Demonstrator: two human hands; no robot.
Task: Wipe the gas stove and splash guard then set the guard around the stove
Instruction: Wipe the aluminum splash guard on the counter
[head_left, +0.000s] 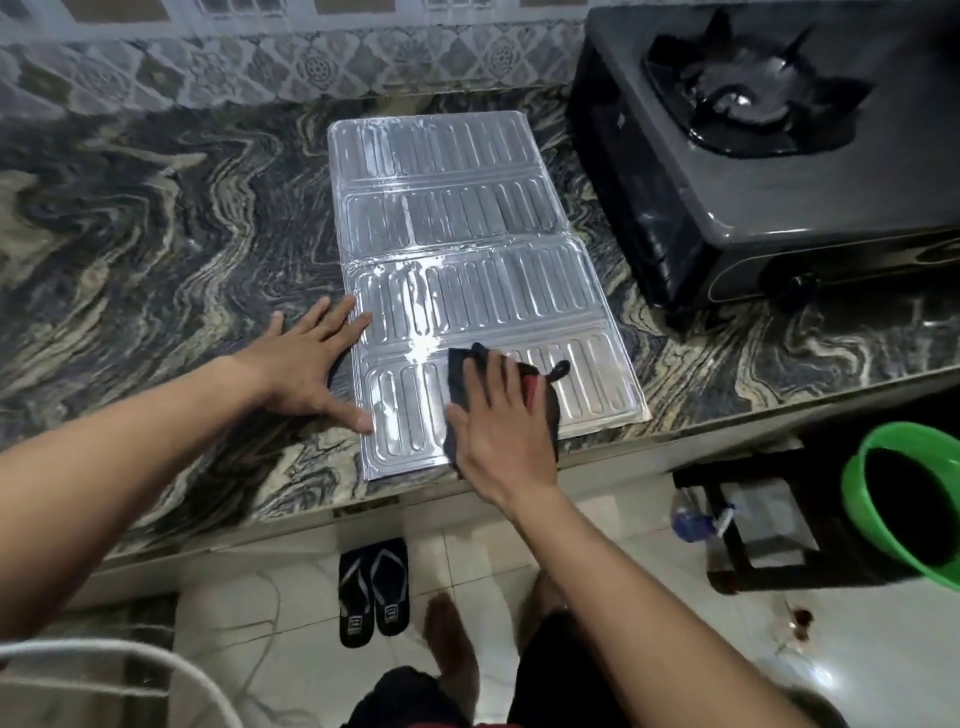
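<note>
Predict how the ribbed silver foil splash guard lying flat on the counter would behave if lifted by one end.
The ribbed silver foil splash guard looks thin, so probably light. Its creases between panels suggest it would fold or sag there. It likely dents easily.

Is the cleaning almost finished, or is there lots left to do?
About midway, I'd guess. The splash guard lies flat on the counter; the left hand steadies it while the right hand presses a dark cloth on its near panel. Whether the gas stove is already wiped, I can't tell. Standing the guard around it is left.
</note>
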